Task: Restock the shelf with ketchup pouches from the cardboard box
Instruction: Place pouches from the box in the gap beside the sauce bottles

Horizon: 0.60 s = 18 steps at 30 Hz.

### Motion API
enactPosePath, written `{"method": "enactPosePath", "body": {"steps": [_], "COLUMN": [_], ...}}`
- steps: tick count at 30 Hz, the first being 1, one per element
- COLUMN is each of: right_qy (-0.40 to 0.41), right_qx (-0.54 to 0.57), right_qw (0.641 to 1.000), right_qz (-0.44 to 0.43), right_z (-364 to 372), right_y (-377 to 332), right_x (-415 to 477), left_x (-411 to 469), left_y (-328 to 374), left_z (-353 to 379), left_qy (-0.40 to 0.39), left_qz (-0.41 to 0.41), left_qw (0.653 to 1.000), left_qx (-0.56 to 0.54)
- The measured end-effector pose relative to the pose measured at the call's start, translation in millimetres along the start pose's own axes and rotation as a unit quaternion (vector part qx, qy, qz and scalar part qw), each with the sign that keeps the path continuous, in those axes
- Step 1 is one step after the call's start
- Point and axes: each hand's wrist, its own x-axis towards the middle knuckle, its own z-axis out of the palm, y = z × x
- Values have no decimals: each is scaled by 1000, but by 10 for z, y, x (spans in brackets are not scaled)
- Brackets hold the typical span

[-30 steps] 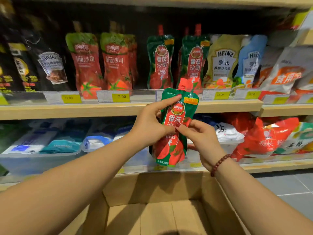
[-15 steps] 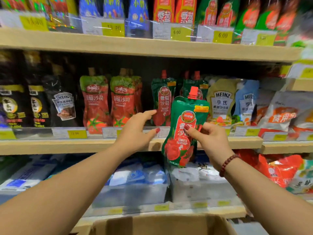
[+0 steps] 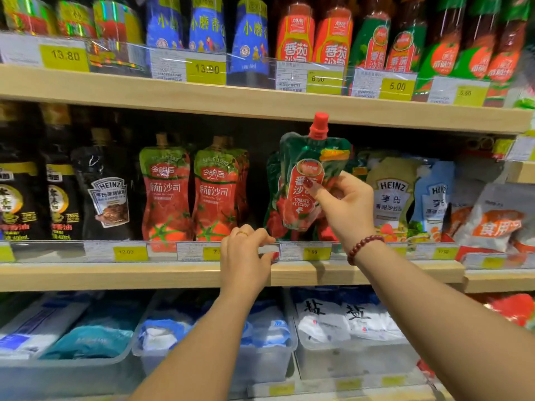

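My right hand [image 3: 346, 205] grips a green ketchup pouch [image 3: 309, 180] with a red cap, upright and raised above the middle shelf's clear front rail [image 3: 292, 250]. Behind it stand more green ketchup pouches [image 3: 272, 204], mostly hidden by the held one. My left hand [image 3: 246, 256] pinches the top edge of the clear rail just left of the pouch. The cardboard box is out of view.
The wooden middle shelf [image 3: 115, 276] carries red ketchup pouches [image 3: 191, 192], black Heinz pouches [image 3: 107, 198] and pale Heinz pouches [image 3: 390, 198]. The upper shelf [image 3: 260, 102] holds bottles. Clear bins [image 3: 260, 363] of salt bags sit below.
My right hand has lifted the pouch up and in toward the green pouches on the shelf. My left hand went from reaching open to pinching the clear rail. The box left the view.
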Motion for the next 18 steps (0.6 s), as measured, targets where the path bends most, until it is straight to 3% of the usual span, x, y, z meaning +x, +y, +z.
{"method": "enactPosePath", "body": {"steps": [5, 8, 15, 18], "right_qy": [-33, -76, -162, -131], "right_qx": [-68, -113, -238, -344], "right_qw": [997, 988, 939, 914], "right_qz": [19, 73, 189, 171], "right_z": [99, 124, 135, 160], "right_y": [271, 376, 397, 296], "right_x": [-49, 10, 185, 56], "left_x": [3, 10, 24, 24], "left_y": [-9, 18, 37, 45], "left_z": [30, 33, 13, 5], "left_qy": [12, 11, -4, -9], "left_qz": [0, -5, -17, -21], "left_qw": [1000, 1000, 1000, 1000], "left_qx": [1, 8, 10, 6]}}
